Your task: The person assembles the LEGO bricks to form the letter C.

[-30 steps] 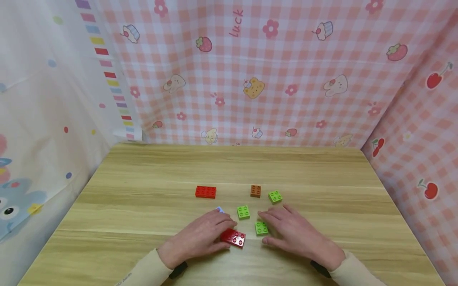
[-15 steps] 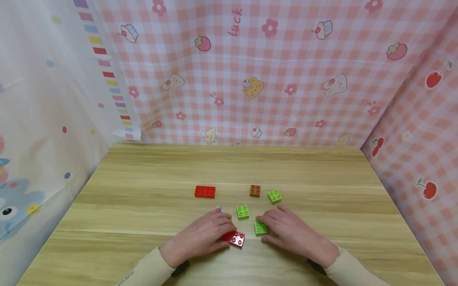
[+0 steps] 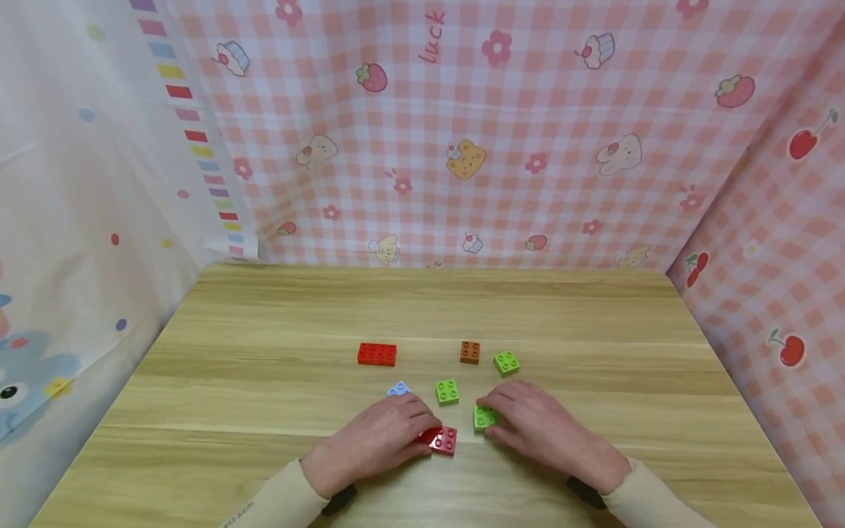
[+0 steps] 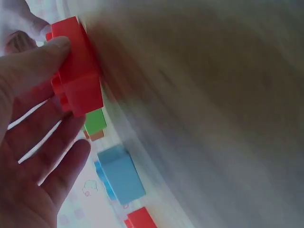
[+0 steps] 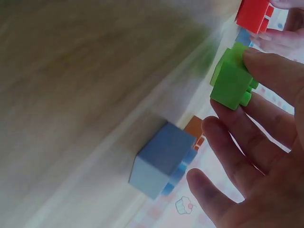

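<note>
My left hand [image 3: 379, 434] pinches a red building brick [image 4: 78, 71] between thumb and fingers. In the head view its studs face up, and the fingers cover its left part. My right hand [image 3: 541, 422] grips a lime green brick [image 5: 232, 78] with the thumb on one side and fingertips on the other. A small gap separates the two held bricks. Just beyond the left fingers lies a light blue brick [image 3: 398, 389], partly covered by them. Another blue brick [image 5: 164, 156] sits beside the right fingers in the right wrist view; the hand hides it from the head view.
Farther back on the wooden table [image 3: 284, 308] are a long red brick [image 3: 377, 354], a brown brick [image 3: 470, 352] and a green brick [image 3: 506, 363]. One more green brick [image 3: 447, 391] lies between the hands. Printed curtains [image 3: 422, 147] hang behind and along both sides.
The red brick has shifted a little right with the left hand, uncovering more of the blue brick. The right hand's thumb has moved up against the green brick, which has moved slightly.
</note>
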Demonstrator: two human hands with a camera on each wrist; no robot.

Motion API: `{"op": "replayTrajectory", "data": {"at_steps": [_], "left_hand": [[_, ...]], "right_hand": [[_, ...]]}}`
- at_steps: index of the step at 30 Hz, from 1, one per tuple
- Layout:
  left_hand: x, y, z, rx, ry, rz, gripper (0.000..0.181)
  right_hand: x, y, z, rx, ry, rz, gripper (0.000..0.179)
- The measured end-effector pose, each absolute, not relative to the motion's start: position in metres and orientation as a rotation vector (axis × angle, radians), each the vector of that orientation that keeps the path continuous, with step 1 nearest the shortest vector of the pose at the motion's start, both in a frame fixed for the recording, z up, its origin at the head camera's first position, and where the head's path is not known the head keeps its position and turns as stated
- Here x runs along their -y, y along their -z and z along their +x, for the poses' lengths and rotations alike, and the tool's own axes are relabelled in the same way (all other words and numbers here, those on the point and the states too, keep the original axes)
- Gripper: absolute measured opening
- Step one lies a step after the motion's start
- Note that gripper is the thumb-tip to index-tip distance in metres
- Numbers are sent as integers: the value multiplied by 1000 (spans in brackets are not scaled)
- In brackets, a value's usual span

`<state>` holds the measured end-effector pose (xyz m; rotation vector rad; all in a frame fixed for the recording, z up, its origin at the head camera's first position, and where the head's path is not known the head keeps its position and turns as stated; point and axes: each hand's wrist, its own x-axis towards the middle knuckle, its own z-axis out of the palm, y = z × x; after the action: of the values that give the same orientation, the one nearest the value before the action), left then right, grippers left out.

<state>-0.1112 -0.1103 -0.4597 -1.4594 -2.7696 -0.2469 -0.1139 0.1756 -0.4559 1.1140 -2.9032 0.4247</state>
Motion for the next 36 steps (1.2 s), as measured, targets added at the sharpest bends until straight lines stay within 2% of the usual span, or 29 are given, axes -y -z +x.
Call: {"op": "replayTrajectory", "data": {"at_steps": [20, 28, 36], "left_hand": [[91, 462, -115, 2889, 415, -1382, 31], [93, 461, -116, 2980, 473, -1344, 43], [102, 462, -115, 2995, 518, -1387, 44]], "right_hand": [[-185, 447, -106, 2846, -609, 1017, 39], [-181, 450, -100, 2854, -783, 1006, 39], [-171, 449, -96, 2908, -839, 1001, 38]]}}
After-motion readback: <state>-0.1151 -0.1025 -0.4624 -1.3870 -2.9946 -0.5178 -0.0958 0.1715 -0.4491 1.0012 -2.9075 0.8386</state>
